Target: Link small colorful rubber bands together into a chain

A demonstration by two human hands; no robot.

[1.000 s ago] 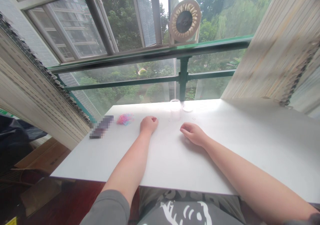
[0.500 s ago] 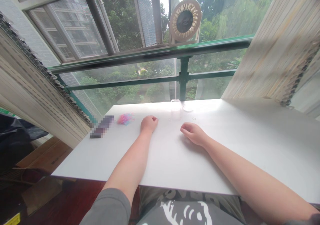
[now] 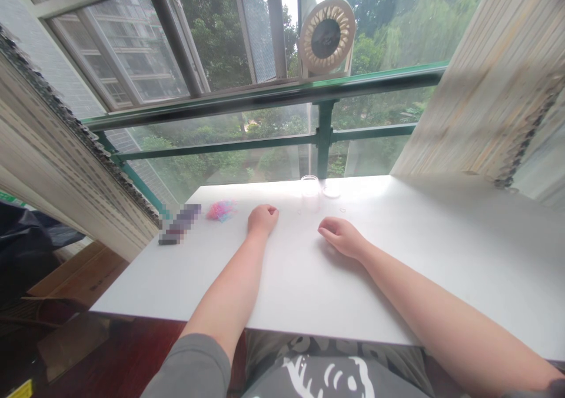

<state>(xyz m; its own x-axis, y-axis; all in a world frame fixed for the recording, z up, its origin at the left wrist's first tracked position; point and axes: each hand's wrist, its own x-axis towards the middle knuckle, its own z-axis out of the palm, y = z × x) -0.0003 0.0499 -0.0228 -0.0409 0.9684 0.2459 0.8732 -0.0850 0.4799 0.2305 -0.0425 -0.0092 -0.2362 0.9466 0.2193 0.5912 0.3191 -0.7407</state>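
My left hand [image 3: 263, 217] rests on the white table [image 3: 282, 292] with its fingers curled closed. I see nothing in it. My right hand [image 3: 341, 235] lies to the right, resting on its side, its thumb and fingers curled loosely together and no object showing. Beyond the gap between them stands a clear, open-topped jar [image 3: 310, 194]. A clear round lid [image 3: 332, 192] lies just right of the jar. Small pale loops lie near the jar, one loop [image 3: 342, 210] beyond my right hand. Left of my left hand is a small pile of pink and blue strands or bands [image 3: 221, 210].
A dark oblong thing [image 3: 180, 224], blurred by pixels, lies at the table's left edge. Behind the table runs a green railing [image 3: 265, 99] before the window, with a round white fan [image 3: 327, 36] above it. Curtains [image 3: 481, 86] hang at both sides. A cardboard box [image 3: 83, 271] stands lower left.
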